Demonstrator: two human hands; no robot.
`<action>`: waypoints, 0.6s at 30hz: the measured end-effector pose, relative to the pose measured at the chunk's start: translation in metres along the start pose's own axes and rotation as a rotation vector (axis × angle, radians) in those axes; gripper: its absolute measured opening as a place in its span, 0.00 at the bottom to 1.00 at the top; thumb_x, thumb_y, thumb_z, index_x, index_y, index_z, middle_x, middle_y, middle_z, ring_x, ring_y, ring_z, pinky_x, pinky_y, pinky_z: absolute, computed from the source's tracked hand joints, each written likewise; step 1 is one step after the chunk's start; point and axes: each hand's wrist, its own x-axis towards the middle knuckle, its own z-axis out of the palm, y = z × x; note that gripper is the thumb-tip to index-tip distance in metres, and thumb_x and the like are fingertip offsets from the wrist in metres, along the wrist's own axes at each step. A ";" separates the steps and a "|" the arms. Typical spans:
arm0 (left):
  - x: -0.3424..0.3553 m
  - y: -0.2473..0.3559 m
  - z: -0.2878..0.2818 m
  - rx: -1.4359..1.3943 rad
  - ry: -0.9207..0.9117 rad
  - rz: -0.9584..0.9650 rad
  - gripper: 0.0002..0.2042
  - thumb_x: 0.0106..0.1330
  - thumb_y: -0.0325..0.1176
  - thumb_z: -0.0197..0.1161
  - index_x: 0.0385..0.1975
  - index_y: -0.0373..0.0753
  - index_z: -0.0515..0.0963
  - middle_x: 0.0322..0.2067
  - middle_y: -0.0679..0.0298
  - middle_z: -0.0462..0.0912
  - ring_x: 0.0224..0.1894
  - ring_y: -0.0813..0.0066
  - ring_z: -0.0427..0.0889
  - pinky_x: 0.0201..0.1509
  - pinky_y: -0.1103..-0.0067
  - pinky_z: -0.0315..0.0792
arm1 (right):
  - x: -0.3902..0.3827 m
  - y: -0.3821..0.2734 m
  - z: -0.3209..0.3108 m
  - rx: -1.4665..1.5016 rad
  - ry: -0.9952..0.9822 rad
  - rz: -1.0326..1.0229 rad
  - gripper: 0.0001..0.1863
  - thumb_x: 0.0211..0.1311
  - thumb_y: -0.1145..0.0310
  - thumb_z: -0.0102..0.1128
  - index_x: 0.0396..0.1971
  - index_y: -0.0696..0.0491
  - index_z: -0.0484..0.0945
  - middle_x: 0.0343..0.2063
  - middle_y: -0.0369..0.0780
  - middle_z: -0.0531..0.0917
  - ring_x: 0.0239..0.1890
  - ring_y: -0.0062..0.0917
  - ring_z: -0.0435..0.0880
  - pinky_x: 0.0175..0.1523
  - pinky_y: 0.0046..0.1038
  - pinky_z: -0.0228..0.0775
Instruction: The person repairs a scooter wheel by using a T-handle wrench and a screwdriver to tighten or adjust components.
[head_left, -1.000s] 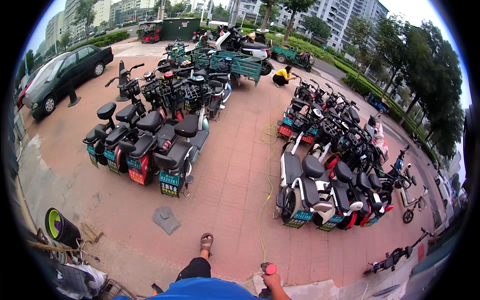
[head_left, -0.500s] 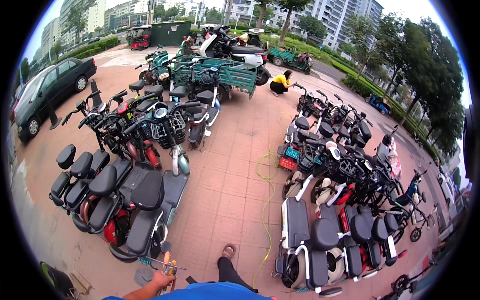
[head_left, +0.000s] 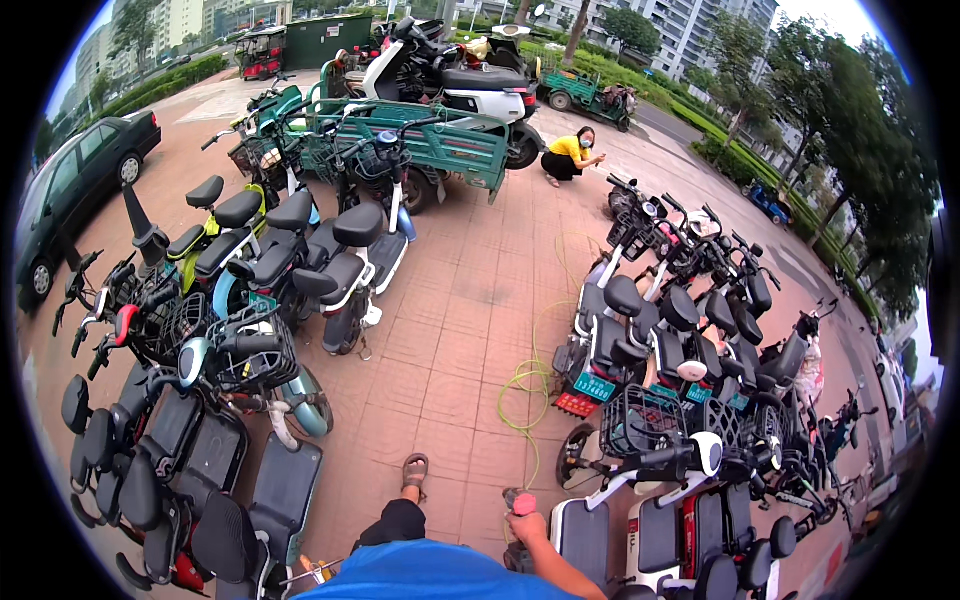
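My right hand (head_left: 532, 530) grips a red and grey hand tool (head_left: 521, 503) low at centre right, beside the scooters on that side. A yellow-green hose or cord (head_left: 525, 385) runs in loose loops over the paving toward the tool. Tools with yellow handles and a metal bar (head_left: 318, 570) poke out at the lower edge left of my blue shirt; my left hand is hidden there. My sandalled foot (head_left: 415, 472) is on the red paving between the two rows.
Rows of scooters (head_left: 280, 500) (head_left: 680, 320) flank a paved aisle (head_left: 470, 280). Ahead stand a green cargo tricycle (head_left: 440, 150) carrying a scooter and a crouching person (head_left: 568, 150) in yellow. A dark car (head_left: 85, 185) and black cones (head_left: 145, 225) are at left.
I have moved forward along the aisle, so the scooters come nearer and pass underneath. My left hand with the tools has slipped from view; my right hand with the red tool shows again.
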 end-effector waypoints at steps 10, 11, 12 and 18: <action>0.161 0.510 0.198 -0.022 0.064 0.149 0.11 0.58 0.33 0.80 0.29 0.33 0.85 0.22 0.61 0.85 0.22 0.72 0.84 0.26 0.72 0.79 | 0.306 -0.268 -0.121 0.073 0.109 0.159 0.16 0.55 0.58 0.79 0.25 0.57 0.87 0.19 0.39 0.87 0.21 0.27 0.86 0.30 0.33 0.78; 0.179 0.563 0.217 -0.060 0.011 0.184 0.11 0.58 0.33 0.79 0.29 0.33 0.84 0.22 0.62 0.84 0.21 0.72 0.83 0.25 0.72 0.78 | 0.349 -0.293 -0.127 0.109 0.066 0.196 0.19 0.54 0.54 0.78 0.26 0.57 0.88 0.22 0.41 0.88 0.25 0.31 0.89 0.35 0.35 0.80; 0.198 0.599 0.236 -0.105 -0.030 0.206 0.12 0.59 0.33 0.79 0.30 0.33 0.82 0.23 0.63 0.83 0.20 0.73 0.81 0.24 0.72 0.78 | 0.380 -0.330 -0.142 0.131 0.009 0.228 0.22 0.53 0.51 0.78 0.28 0.58 0.89 0.25 0.44 0.90 0.30 0.35 0.91 0.40 0.38 0.81; 0.278 0.830 0.372 -0.025 0.017 0.208 0.10 0.59 0.31 0.79 0.30 0.33 0.83 0.20 0.63 0.81 0.18 0.72 0.81 0.23 0.71 0.78 | 0.639 -0.479 -0.202 0.184 -0.020 0.187 0.17 0.52 0.57 0.78 0.22 0.57 0.87 0.20 0.40 0.87 0.23 0.29 0.89 0.31 0.35 0.80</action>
